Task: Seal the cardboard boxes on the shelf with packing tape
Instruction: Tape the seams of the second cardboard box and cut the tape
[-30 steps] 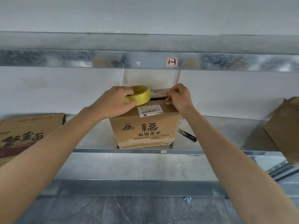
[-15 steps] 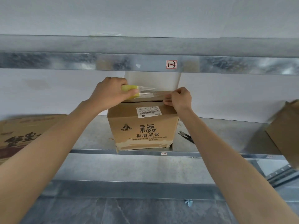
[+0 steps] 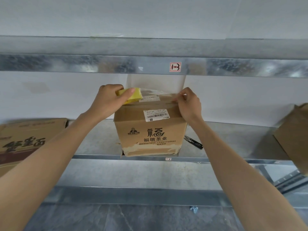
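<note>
Yellow tape roll [image 3: 131,95] sits clamped in the left hand [image 3: 106,100] above the box [image 3: 150,130] on the shelf [image 3: 233,139]; a clear strip [image 3: 155,93] spans its top to the right hand [image 3: 190,105], whose grip pinches the end at the box's right edge

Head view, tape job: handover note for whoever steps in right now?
Left hand grips the yellow tape roll at the top left edge of the centre box.
Right hand pinches the end of the tape strip at the top right edge.
Done: strip pulled out across the box top, raised and apparently not stuck down.
Left: press it onto the seam and cut; scissors lie on the shelf right of the box.
Left box and right box: seams not visible, so check them.
</note>
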A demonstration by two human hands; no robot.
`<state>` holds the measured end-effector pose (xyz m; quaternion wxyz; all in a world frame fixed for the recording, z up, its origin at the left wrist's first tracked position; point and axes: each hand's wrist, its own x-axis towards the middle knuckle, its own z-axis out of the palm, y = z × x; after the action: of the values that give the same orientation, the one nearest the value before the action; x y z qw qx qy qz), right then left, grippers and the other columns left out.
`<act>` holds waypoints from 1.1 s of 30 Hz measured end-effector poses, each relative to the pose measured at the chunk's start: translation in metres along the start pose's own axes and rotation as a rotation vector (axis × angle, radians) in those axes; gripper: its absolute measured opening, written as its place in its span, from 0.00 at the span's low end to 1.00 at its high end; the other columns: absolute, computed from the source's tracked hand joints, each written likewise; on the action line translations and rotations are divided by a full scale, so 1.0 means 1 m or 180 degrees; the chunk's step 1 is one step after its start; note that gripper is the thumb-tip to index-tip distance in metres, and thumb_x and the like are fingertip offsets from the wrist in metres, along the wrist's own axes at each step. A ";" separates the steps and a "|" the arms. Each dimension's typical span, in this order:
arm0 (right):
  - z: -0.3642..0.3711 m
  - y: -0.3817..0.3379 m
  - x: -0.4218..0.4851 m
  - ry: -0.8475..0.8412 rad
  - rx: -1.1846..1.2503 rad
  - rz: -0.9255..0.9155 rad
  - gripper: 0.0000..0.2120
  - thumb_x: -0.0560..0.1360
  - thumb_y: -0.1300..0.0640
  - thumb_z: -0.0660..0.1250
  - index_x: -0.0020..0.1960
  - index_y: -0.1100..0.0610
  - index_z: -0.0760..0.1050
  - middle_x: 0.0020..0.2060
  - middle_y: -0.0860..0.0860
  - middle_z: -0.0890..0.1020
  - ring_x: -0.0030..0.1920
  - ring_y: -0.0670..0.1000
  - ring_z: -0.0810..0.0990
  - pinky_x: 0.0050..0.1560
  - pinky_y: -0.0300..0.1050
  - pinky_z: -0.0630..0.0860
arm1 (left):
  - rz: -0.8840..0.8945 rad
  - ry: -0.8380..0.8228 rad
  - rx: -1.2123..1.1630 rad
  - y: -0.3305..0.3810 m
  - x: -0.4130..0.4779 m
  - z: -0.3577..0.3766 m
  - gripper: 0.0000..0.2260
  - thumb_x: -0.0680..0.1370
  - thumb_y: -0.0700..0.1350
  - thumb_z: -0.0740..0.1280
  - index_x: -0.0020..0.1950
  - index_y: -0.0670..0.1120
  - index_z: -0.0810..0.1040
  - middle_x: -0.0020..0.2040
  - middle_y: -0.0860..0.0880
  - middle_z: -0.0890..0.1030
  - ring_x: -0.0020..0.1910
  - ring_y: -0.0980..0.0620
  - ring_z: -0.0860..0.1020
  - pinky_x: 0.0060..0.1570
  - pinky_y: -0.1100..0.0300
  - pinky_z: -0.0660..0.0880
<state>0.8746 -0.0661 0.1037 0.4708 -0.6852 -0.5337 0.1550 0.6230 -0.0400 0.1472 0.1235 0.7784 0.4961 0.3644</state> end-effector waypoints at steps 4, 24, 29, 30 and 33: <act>0.003 0.008 -0.001 0.0109 0.0262 0.0117 0.05 0.79 0.54 0.60 0.44 0.52 0.70 0.41 0.44 0.80 0.45 0.51 0.77 0.42 0.45 0.70 | 0.0092 0.0142 -0.0204 0.000 0.000 0.001 0.26 0.78 0.57 0.64 0.29 0.40 0.65 0.25 0.48 0.64 0.26 0.55 0.63 0.30 0.64 0.61; 0.012 0.012 0.001 0.0525 0.0676 0.0327 0.08 0.77 0.62 0.55 0.41 0.53 0.66 0.42 0.51 0.83 0.41 0.47 0.76 0.36 0.38 0.69 | -0.0649 0.0368 -0.0218 0.031 0.035 0.015 0.25 0.77 0.54 0.63 0.24 0.45 0.58 0.20 0.50 0.60 0.25 0.51 0.61 0.32 0.57 0.60; 0.005 0.013 0.001 0.0708 0.0935 0.0569 0.10 0.76 0.63 0.54 0.39 0.51 0.65 0.42 0.53 0.83 0.34 0.45 0.73 0.28 0.31 0.67 | -0.0701 0.0150 0.0188 0.045 0.039 0.024 0.24 0.76 0.56 0.59 0.24 0.47 0.59 0.23 0.49 0.63 0.27 0.49 0.64 0.30 0.58 0.59; 0.002 0.013 0.002 0.0705 0.1012 0.0641 0.10 0.75 0.63 0.54 0.39 0.51 0.66 0.42 0.52 0.83 0.32 0.46 0.72 0.28 0.33 0.67 | -0.0704 0.0090 0.0201 0.047 0.038 0.026 0.22 0.75 0.55 0.58 0.24 0.47 0.59 0.23 0.49 0.63 0.27 0.49 0.64 0.29 0.58 0.59; -0.005 0.015 0.006 0.0559 0.1143 0.0824 0.09 0.75 0.63 0.54 0.40 0.53 0.68 0.40 0.51 0.82 0.31 0.50 0.74 0.29 0.40 0.70 | -0.0779 -0.0147 0.0187 0.053 0.037 0.025 0.17 0.71 0.55 0.54 0.27 0.47 0.58 0.26 0.49 0.64 0.28 0.48 0.63 0.30 0.57 0.59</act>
<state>0.8894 -0.0628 0.0953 0.6060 -0.6640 -0.3623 0.2462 0.6859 -0.0290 0.1754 0.1556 0.7234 0.5949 0.3139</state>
